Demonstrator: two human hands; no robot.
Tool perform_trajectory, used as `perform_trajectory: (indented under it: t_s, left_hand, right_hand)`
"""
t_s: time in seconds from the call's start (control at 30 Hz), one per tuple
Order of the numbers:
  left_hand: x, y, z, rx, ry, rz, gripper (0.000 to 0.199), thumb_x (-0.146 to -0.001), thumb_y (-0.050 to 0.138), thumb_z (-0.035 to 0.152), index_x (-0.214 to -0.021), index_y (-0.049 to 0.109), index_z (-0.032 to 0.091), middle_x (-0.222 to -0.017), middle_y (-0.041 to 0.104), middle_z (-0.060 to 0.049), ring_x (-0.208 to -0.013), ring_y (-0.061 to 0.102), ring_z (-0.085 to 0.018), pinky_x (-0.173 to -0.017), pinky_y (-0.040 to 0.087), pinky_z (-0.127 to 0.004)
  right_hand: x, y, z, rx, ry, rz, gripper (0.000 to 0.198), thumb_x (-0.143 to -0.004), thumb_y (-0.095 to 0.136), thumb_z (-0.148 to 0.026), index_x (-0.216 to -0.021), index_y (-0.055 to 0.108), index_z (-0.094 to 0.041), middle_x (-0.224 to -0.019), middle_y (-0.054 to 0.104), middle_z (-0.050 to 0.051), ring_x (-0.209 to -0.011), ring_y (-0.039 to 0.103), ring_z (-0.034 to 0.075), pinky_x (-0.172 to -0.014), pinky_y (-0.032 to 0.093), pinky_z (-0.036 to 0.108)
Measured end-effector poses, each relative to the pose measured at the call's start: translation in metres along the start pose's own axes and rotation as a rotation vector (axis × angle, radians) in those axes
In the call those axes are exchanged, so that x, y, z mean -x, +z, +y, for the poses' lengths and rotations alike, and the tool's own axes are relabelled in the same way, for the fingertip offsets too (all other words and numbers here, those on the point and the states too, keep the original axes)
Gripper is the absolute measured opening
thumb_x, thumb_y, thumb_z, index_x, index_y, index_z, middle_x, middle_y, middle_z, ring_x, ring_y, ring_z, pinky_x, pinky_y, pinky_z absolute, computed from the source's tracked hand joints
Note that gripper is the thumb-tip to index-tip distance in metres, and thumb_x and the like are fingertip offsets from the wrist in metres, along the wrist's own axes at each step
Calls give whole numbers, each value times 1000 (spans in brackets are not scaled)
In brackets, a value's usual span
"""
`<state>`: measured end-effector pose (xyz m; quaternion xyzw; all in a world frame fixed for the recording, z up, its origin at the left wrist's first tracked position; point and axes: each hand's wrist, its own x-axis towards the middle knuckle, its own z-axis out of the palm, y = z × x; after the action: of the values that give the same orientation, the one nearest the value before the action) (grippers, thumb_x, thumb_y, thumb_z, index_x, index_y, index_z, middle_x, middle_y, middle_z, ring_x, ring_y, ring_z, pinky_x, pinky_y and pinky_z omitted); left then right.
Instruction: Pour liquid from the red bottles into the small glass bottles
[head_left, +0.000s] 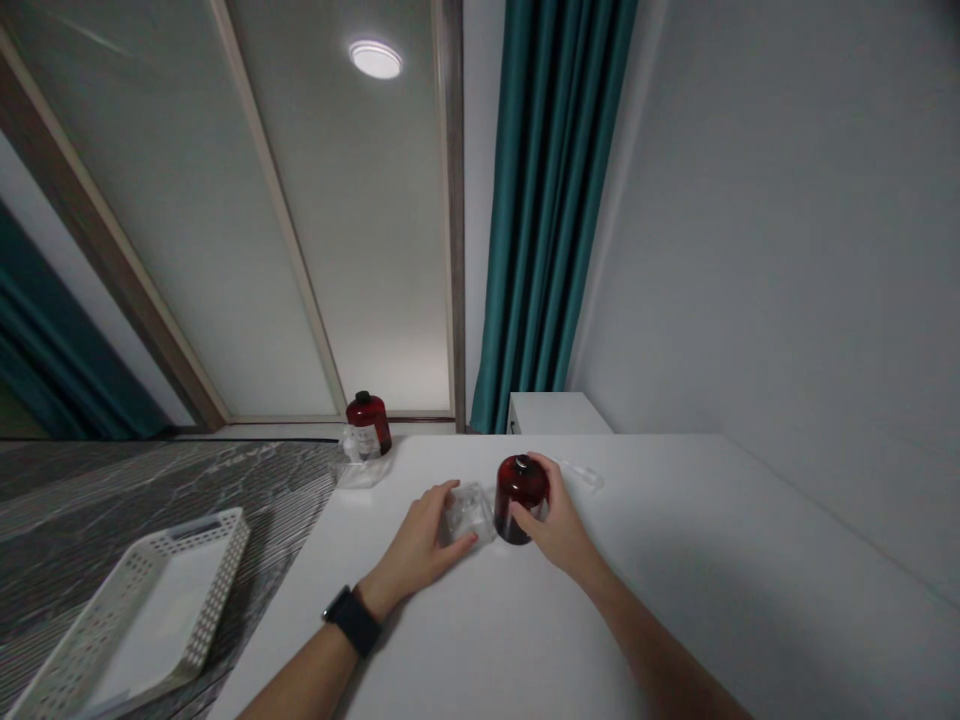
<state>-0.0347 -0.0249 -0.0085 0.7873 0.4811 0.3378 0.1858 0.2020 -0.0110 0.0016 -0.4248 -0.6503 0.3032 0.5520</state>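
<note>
The right hand (559, 527), which grasps the dark red bottle (512, 488) by its sides, should hold it upright at the white table (480, 640) with even pressure, while the left hand (420, 542) curves around the clear plastic (468, 510) beside it, whether gripping I cannot tell.

Left forearm (306, 678) and right forearm (649, 640) extend forward from below, converging. The left hand (418, 542) lies back upward, thumb and index finger parted. The right hand (561, 528) curves in a grasp, thumb opposing the fingers, its wrist (591, 570) roughly in line with the forearm.
</note>
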Motion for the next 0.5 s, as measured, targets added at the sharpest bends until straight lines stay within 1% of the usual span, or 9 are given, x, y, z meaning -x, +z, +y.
perform_trajectory:
  t_s: [0.13,0.2,0.27,0.37,0.43,0.5]
  left_hand:
    - [0,-1,0,-6,-2,-4,62,-84,67,35,-138,43,16,-127,60,-16,-113,60,-31,-100,48,-49]
    - [0,-2,1,-4,-1,-2,62,-84,67,35,-138,44,16,-125,61,-16,-112,61,-31,-99,49,-49]
    - [0,-2,2,0,-3,-2,63,-84,67,35,-138,44,16,-124,62,-16,-112,61,-31,-99,49,-48]
    - [0,-1,3,-4,-26,-7,64,-82,69,37,-139,44,16,-127,62,-17,-112,61,-32,-98,49,-49]
    - [1,1,2,-11,-45,-10,69,-81,71,38,-140,44,16,-131,60,-18,-114,61,-33,-99,47,-50]
    - [1,4,2,-14,-63,-6,73,-79,74,40,-141,43,16,-134,59,-18,-115,60,-34,-99,46,-51]
  right_hand:
    - [-2,-14,3,-144,-12,-165,58,-84,62,-25,-138,41,-25,-138,55,11,-125,57,27,-112,42,49]
    - [-3,-16,5,-186,-5,-196,58,-85,62,-27,-138,41,-25,-139,54,11,-126,57,27,-112,42,49]
    - [-3,-12,7,-170,18,-158,64,-80,68,-27,-138,42,-25,-140,54,11,-127,57,27,-112,42,50]
    - [0,-1,8,-113,51,-50,77,-70,77,-23,-139,42,-26,-139,55,11,-127,57,28,-112,41,51]
    - [1,5,7,-115,58,-27,80,-69,77,-22,-140,41,-25,-138,57,11,-126,57,28,-112,41,51]
    - [2,8,6,-127,58,-37,77,-70,75,-23,-140,42,-25,-137,58,11,-127,58,28,-112,41,52]
